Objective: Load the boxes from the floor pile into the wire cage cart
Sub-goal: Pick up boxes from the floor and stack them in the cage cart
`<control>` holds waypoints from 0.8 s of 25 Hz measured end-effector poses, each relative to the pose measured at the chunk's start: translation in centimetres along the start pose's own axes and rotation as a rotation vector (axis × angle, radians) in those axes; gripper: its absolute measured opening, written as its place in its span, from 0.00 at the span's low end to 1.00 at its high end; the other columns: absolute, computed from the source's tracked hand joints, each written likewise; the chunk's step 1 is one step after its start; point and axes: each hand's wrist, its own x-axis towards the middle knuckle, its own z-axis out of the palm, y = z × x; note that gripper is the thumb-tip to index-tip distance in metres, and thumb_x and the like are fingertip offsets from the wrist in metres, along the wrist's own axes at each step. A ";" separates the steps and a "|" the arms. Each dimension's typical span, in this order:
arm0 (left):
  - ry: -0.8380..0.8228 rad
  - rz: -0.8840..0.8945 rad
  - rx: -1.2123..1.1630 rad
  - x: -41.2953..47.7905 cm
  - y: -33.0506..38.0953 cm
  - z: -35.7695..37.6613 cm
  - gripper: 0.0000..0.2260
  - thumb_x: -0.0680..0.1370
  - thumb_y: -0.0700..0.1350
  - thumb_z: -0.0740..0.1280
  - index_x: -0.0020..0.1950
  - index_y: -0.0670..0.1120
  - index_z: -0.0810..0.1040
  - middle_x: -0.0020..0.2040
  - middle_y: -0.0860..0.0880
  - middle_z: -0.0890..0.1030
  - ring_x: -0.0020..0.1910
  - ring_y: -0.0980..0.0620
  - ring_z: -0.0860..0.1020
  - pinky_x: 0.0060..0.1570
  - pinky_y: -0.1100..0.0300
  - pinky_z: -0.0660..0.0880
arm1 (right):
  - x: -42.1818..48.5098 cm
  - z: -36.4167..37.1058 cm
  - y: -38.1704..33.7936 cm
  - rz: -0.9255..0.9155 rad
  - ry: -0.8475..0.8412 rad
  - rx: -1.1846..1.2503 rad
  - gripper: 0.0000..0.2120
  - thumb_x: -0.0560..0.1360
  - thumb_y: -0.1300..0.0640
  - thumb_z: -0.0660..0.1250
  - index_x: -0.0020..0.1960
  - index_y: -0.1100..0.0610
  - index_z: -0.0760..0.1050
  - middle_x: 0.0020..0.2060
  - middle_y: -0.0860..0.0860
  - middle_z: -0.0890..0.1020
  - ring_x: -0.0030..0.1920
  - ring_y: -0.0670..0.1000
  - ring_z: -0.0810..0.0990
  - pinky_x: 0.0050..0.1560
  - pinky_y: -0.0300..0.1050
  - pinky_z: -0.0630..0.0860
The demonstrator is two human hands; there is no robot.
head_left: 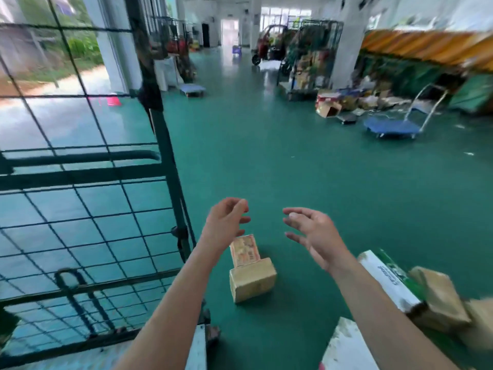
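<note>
- The fingers (238,206) of the left hand (226,225) are loosely curled and apart, holding nothing; the hand hangs in the air above the floor.
- The fingers (300,212) of the right hand (318,237) are likewise spread and relaxed, holding nothing. The palm is turned toward the left hand, with a clear gap between the two.
- Below and between the hands, a small brown box (252,283) stands on the green floor (320,169). A printed box (244,249) touches it just behind.
- To the right, beside the right forearm, a long white-and-green box (386,281) lies against a brown carton (440,297) in the floor pile.
- The wire cage cart (80,209) stands at the left, its dark corner post just beside the left forearm.
- Far across the floor stands a blue platform trolley (392,126).
</note>
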 end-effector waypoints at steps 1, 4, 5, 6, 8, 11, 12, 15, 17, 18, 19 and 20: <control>-0.029 0.000 0.003 0.6 0.2 2.5 0.07 0.84 0.49 0.63 0.54 0.48 0.78 0.54 0.49 0.83 0.52 0.50 0.84 0.57 0.42 0.81 | 0.0 -2.5 0.0 0.001 0.029 0.010 0.07 0.82 0.62 0.63 0.54 0.58 0.81 0.56 0.53 0.82 0.62 0.53 0.79 0.64 0.59 0.78; -0.113 -0.010 0.006 1.5 0.3 9.6 0.07 0.84 0.49 0.63 0.54 0.49 0.78 0.55 0.49 0.83 0.52 0.51 0.84 0.57 0.44 0.81 | 0.6 -9.7 0.3 0.018 0.119 0.030 0.08 0.82 0.63 0.63 0.53 0.59 0.81 0.56 0.55 0.82 0.62 0.54 0.80 0.64 0.59 0.78; -0.130 -0.021 0.010 1.5 0.0 11.3 0.07 0.84 0.50 0.63 0.54 0.49 0.78 0.55 0.49 0.83 0.52 0.52 0.84 0.56 0.45 0.82 | 0.7 -11.7 0.6 0.024 0.143 0.039 0.08 0.82 0.62 0.63 0.53 0.59 0.82 0.56 0.57 0.82 0.63 0.54 0.80 0.63 0.59 0.78; -0.150 -0.026 0.010 1.7 -0.2 14.0 0.07 0.84 0.50 0.63 0.54 0.49 0.79 0.55 0.49 0.83 0.52 0.52 0.84 0.55 0.46 0.82 | 1.0 -14.6 0.8 0.024 0.170 0.052 0.08 0.82 0.62 0.64 0.52 0.59 0.82 0.57 0.57 0.82 0.63 0.55 0.80 0.62 0.59 0.79; -0.156 -0.049 -0.001 1.7 -1.1 16.9 0.08 0.84 0.50 0.63 0.55 0.48 0.79 0.55 0.49 0.83 0.51 0.53 0.85 0.53 0.48 0.83 | 1.3 -18.1 1.8 0.034 0.199 0.061 0.08 0.82 0.62 0.64 0.52 0.59 0.83 0.57 0.57 0.83 0.63 0.55 0.80 0.61 0.59 0.80; -0.171 -0.089 -0.009 2.1 -2.0 21.7 0.08 0.84 0.48 0.63 0.55 0.47 0.80 0.54 0.49 0.84 0.50 0.53 0.85 0.53 0.47 0.83 | 1.3 -23.7 3.5 0.071 0.253 0.078 0.09 0.82 0.61 0.64 0.54 0.59 0.83 0.58 0.56 0.83 0.62 0.54 0.81 0.62 0.60 0.79; -0.179 -0.097 -0.016 2.1 -2.3 23.1 0.08 0.84 0.48 0.63 0.55 0.47 0.80 0.54 0.49 0.84 0.50 0.53 0.85 0.54 0.47 0.83 | 1.2 -25.4 4.1 0.084 0.273 0.091 0.09 0.83 0.61 0.63 0.54 0.59 0.83 0.58 0.56 0.82 0.61 0.54 0.81 0.61 0.60 0.80; -0.199 -0.139 -0.017 2.4 -3.3 27.2 0.08 0.84 0.48 0.64 0.56 0.47 0.80 0.53 0.50 0.85 0.48 0.54 0.86 0.52 0.48 0.83 | 0.4 -30.2 6.3 0.140 0.364 0.158 0.10 0.83 0.60 0.63 0.56 0.60 0.83 0.60 0.54 0.83 0.60 0.53 0.83 0.60 0.57 0.81; -0.248 -0.170 0.002 2.7 -4.3 29.9 0.08 0.84 0.47 0.64 0.56 0.47 0.80 0.53 0.50 0.85 0.47 0.53 0.86 0.52 0.48 0.83 | 0.0 -32.8 7.9 0.184 0.434 0.197 0.10 0.83 0.59 0.63 0.55 0.60 0.83 0.59 0.53 0.83 0.59 0.53 0.83 0.59 0.56 0.81; -0.279 -0.178 0.010 2.9 -4.7 31.0 0.08 0.84 0.48 0.63 0.56 0.47 0.80 0.54 0.50 0.85 0.48 0.53 0.86 0.52 0.47 0.83 | -0.2 -33.6 8.5 0.206 0.463 0.211 0.10 0.83 0.58 0.63 0.55 0.60 0.83 0.58 0.53 0.84 0.59 0.53 0.83 0.59 0.56 0.81; -0.315 -0.186 0.022 3.4 -5.0 32.3 0.08 0.84 0.48 0.63 0.56 0.47 0.80 0.54 0.49 0.85 0.48 0.53 0.86 0.53 0.47 0.83 | -0.3 -34.5 9.2 0.229 0.501 0.230 0.10 0.83 0.58 0.63 0.55 0.60 0.83 0.58 0.53 0.84 0.59 0.53 0.83 0.60 0.57 0.81; -0.348 -0.191 0.033 4.0 -5.2 33.5 0.08 0.84 0.48 0.63 0.57 0.47 0.80 0.55 0.49 0.84 0.49 0.53 0.86 0.53 0.46 0.83 | -0.4 -35.2 9.8 0.250 0.537 0.245 0.10 0.83 0.58 0.64 0.55 0.59 0.83 0.57 0.53 0.85 0.58 0.52 0.84 0.60 0.57 0.81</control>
